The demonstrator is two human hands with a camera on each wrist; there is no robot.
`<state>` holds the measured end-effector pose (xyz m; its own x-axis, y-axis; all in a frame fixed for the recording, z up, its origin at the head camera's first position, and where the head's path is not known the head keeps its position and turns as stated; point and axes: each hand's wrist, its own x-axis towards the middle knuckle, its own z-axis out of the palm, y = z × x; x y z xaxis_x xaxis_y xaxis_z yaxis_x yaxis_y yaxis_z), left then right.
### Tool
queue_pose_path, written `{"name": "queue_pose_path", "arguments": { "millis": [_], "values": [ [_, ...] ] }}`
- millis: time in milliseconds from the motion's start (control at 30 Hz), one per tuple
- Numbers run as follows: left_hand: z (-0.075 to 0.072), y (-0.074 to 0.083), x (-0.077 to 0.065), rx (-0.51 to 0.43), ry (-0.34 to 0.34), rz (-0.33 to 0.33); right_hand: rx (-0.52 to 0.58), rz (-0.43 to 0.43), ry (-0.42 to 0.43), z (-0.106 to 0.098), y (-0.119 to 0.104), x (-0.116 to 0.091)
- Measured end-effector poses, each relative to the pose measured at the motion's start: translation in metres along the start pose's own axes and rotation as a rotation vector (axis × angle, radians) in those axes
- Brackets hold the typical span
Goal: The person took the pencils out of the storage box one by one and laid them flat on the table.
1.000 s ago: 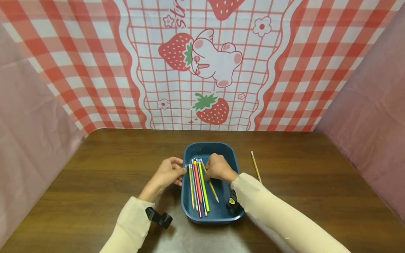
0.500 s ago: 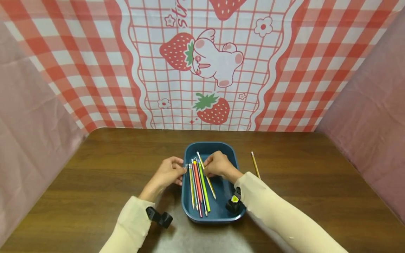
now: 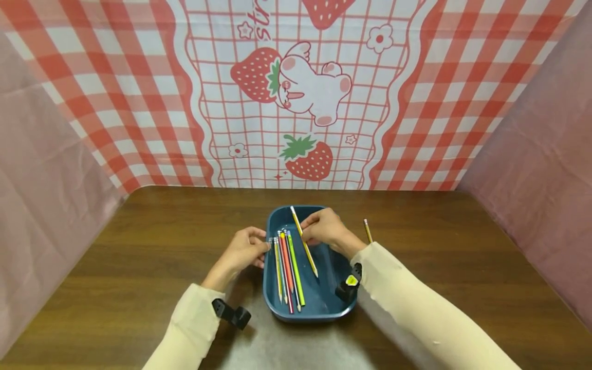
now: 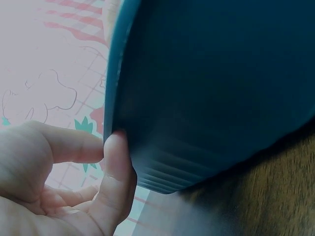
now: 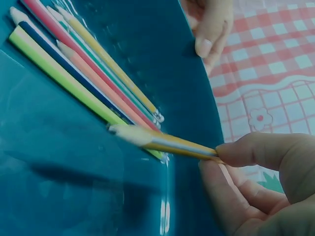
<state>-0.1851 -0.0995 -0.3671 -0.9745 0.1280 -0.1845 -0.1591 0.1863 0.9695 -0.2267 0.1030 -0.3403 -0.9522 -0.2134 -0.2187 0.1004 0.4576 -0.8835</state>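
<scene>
A dark blue bin stands on the table with several pencils lying side by side along its left part. My right hand pinches a yellow pencil between thumb and fingers, lifted over the bin. In the right wrist view the sharpened tip of this yellow pencil points back over the others. At the bin's left wall, my left hand pinches the rim between thumb and finger. The left wrist view shows that hand on the rim of the bin.
Right of the bin, another pencil lies on the wooden table, partly hidden by my right sleeve. A red-and-white checked cloth with strawberries hangs behind the table. Black wrist cameras sit on both sleeves.
The yellow pencil has come up off the bin floor, apart from the other pencils, as my right hand rose and moved right. My left hand has stayed at the rim.
</scene>
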Motion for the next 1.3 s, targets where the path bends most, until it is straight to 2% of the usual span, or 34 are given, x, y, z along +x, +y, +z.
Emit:
{"name": "queue_pose_path", "arguments": {
  "millis": [200, 333, 633, 1000, 1300],
  "values": [
    [-0.001, -0.001, 0.000, -0.004, -0.003, 0.006, 0.037, 0.012, 0.017, -0.015, -0.004, -0.001],
    [-0.001, -0.001, -0.001, -0.017, -0.006, 0.001, 0.013, 0.029, 0.027, -0.025, -0.004, -0.002],
    [-0.003, -0.002, -0.003, -0.036, -0.006, 0.001, 0.037, 0.017, 0.070, -0.051, 0.004, 0.000],
    [-0.003, -0.003, -0.001, -0.032, -0.010, 0.007, 0.097, 0.068, 0.089, -0.079, 0.012, -0.005],
    [-0.001, 0.000, -0.003, -0.054, -0.032, 0.018, 0.089, 0.074, 0.047, -0.098, 0.028, -0.011]
  ]
}}
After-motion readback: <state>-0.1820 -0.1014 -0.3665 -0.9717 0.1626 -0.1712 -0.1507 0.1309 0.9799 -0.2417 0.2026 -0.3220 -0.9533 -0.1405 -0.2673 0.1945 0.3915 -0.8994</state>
